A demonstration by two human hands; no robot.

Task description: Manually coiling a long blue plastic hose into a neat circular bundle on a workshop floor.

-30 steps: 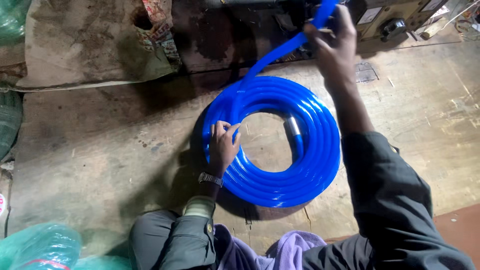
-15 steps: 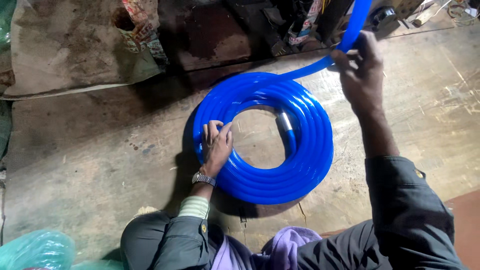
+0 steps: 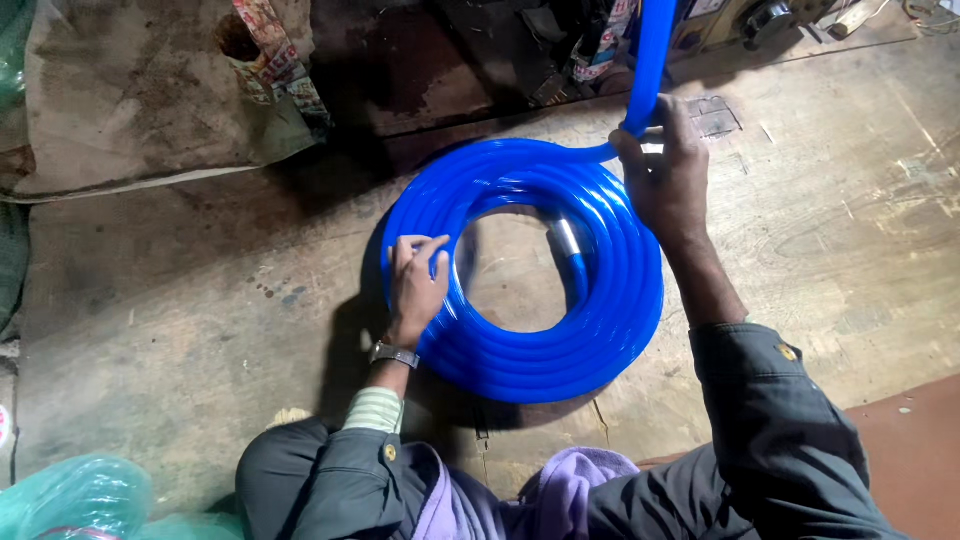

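A coil of bright blue hose (image 3: 560,355) lies flat on a worn wooden floor. A silver metal fitting (image 3: 567,238) shows on its inner right side. My left hand (image 3: 416,282) grips the coil's left side, fingers curled over the loops. My right hand (image 3: 668,180) is closed around the free length of hose (image 3: 652,55) at the coil's upper right, where it rises toward the top edge of the view.
A dirty sack (image 3: 130,95) and a printed bag (image 3: 275,70) lie at the upper left. Dark machine parts and clutter (image 3: 590,45) sit along the top. Green plastic wrap (image 3: 75,500) is at the lower left, a purple cloth (image 3: 560,490) on my lap.
My right hand has come down with the free hose toward the coil's upper right edge. My left hand has kept its hold on the left side of the coil.
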